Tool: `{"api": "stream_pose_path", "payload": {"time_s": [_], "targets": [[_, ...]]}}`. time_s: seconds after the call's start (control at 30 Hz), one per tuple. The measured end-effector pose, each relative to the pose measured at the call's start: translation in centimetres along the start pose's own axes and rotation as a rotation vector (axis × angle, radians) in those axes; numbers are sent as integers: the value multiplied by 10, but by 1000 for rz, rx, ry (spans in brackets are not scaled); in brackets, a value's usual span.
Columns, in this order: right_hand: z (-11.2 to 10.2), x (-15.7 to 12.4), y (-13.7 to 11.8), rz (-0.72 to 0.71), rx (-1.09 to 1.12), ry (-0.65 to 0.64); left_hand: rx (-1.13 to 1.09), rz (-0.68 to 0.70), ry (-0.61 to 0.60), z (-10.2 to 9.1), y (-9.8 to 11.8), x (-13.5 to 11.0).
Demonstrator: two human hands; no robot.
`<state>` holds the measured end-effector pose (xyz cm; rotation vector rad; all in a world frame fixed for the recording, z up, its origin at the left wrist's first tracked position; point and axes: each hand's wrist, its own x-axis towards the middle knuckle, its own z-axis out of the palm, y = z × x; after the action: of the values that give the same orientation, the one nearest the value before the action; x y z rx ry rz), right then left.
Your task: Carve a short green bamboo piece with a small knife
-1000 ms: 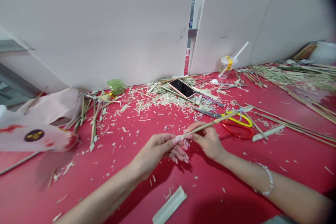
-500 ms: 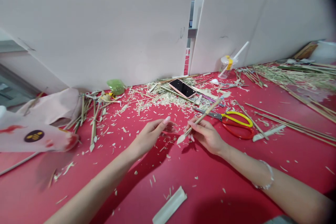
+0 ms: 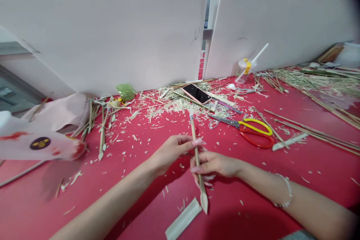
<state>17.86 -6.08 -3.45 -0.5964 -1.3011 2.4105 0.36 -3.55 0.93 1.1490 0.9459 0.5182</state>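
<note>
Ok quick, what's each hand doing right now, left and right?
Left hand: fingertips pinched on the bamboo stick, about midway along it.
Right hand: closed around the same stick, just below.

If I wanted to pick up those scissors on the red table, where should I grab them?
Take the scissors by the yellow and red handle loops, coming from above on the right. They lie flat, blades pointing left toward the shavings, so the loops are the blunt, roomy end.
</note>
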Motion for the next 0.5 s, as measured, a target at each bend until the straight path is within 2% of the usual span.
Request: {"api": "stream_pose_path", "payload": {"time_s": [0.13, 0.3, 0.4, 0.5], "targets": [[-1, 2, 2, 4, -40, -11, -54, -6, 50, 2, 2, -3], [-12, 5, 6, -33, -32, 25, 96, 53, 116, -5, 7, -9], [-16, 5, 5, -60, -1, 186, 190, 50, 152, -27, 13, -12], [-19, 5, 4, -67, 23, 317, 251, 73, 281, -71, 21, -10]]}}
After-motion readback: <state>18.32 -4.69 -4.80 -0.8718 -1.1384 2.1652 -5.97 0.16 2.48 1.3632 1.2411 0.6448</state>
